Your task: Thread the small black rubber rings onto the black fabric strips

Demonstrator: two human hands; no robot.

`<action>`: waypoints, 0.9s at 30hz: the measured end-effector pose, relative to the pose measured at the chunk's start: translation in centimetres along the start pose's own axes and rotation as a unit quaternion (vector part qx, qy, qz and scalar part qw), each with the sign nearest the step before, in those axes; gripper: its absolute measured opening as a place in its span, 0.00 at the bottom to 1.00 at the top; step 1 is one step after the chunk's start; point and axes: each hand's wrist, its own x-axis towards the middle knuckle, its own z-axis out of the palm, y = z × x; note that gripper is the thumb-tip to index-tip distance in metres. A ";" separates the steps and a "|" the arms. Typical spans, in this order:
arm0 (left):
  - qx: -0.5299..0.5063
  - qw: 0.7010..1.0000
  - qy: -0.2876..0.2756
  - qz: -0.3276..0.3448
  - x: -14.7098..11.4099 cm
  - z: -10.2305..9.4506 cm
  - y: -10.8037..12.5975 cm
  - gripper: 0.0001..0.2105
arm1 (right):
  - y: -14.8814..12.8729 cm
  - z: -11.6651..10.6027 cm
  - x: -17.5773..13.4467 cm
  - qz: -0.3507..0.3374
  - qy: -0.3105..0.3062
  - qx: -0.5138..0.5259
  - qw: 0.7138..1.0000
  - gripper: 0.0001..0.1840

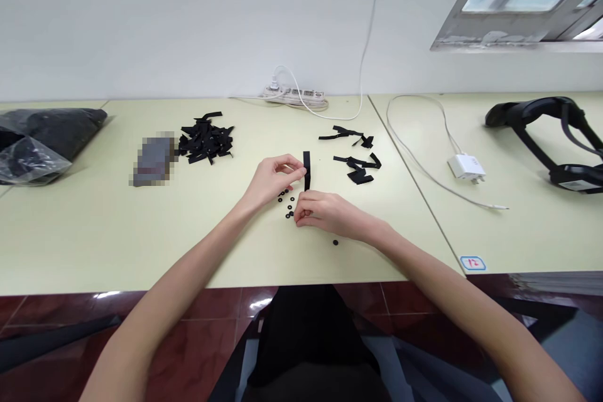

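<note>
My left hand (277, 177) pinches a short black fabric strip (307, 160), which stretches away from me on the table. Closer to me, my right hand (325, 213) has its fingers closed and reaches down to the tabletop at the strip's near end. Several small black rings (290, 207) lie between the two hands, some touching the right fingertips. Whatever those fingertips hold, if anything, is hidden. One lone black disc (335, 242) rests below my right wrist.
A heap of black strips (206, 139) lies back left, beside a blurred-out grey object (154, 162). More strips (360, 173) are scattered at right. A power strip (294, 96), white charger (466, 167), black headset (556, 138) and plastic bag (51, 138) also occupy the table.
</note>
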 end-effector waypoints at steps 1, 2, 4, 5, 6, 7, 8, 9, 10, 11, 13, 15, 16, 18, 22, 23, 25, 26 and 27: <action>0.004 1.000 -0.001 0.003 0.0 0.0 0.0 0.13 | -0.1 -0.1 0.0 0.006 -0.006 0.020 1.000 0.08; 0.008 1.000 -0.002 0.007 -0.1 0.0 0.1 0.13 | -0.3 -0.3 0.1 0.013 -0.007 0.044 0.999 0.07; 0.019 1.000 -0.006 0.017 -0.1 0.0 0.2 0.14 | -0.7 -1.0 0.1 0.033 0.037 0.087 0.995 0.06; 0.024 0.999 -0.009 0.024 -0.2 0.0 0.2 0.14 | -0.9 -1.4 0.2 0.044 0.089 0.100 0.990 0.07; 0.028 0.999 -0.015 0.030 -0.3 0.0 0.3 0.15 | -1.0 -1.7 0.2 0.055 0.152 0.103 0.982 0.08; 0.029 0.999 -0.023 0.035 -0.3 0.0 0.4 0.15 | -1.1 -2.0 0.3 0.065 0.213 0.099 0.970 0.09; 0.027 0.998 -0.031 0.039 -0.4 0.0 0.5 0.16 | -1.1 -2.1 0.4 0.073 0.261 0.093 0.958 0.11; 0.025 0.998 -0.037 0.041 -0.5 0.0 0.5 0.16 | -1.1 -2.2 0.5 0.080 0.290 0.088 0.950 0.13; 0.022 0.998 -0.042 0.042 -0.5 0.0 0.6 0.17 | -1.0 -2.3 0.5 0.085 0.302 0.086 0.946 0.15; 0.019 0.998 -0.044 0.041 -0.6 0.0 0.7 0.18 | -0.9 -2.2 0.6 0.089 0.303 0.088 0.945 0.17; 0.014 0.998 -0.047 0.042 -0.6 0.0 0.8 0.21 | -0.6 -2.1 0.7 0.092 0.301 0.099 0.944 0.19; 0.012 0.998 -0.049 0.045 -0.7 0.0 0.9 0.22 | -0.4 -2.0 0.8 0.094 0.305 0.116 0.941 0.20; 0.011 0.998 -0.050 0.046 -0.7 0.0 0.8 0.23 | -0.3 -2.0 0.9 0.096 0.307 0.127 0.938 0.20; 0.009 0.997 -0.050 0.049 -0.6 0.0 0.8 0.23 | -0.2 -2.0 0.9 0.105 0.309 0.152 0.933 0.21; -0.001 0.997 -0.049 0.052 -0.6 0.1 0.5 0.23 | 0.0 -2.2 0.9 0.149 0.278 0.201 0.928 0.23; -0.003 0.997 -0.051 0.052 -0.6 0.2 0.4 0.22 | 0.0 -2.2 0.9 0.161 0.265 0.209 0.928 0.24; -0.007 0.997 -0.058 0.050 -0.6 0.2 0.5 0.21 | 0.0 -2.3 0.8 0.173 0.248 0.213 0.929 0.24; -0.010 0.997 -0.061 0.047 -0.6 0.2 0.6 0.21 | -0.1 -2.4 0.8 0.171 0.243 0.210 0.931 0.24; -0.015 0.997 -0.063 0.042 -0.7 0.2 0.7 0.20 | -0.2 -2.5 0.7 0.165 0.240 0.203 0.935 0.24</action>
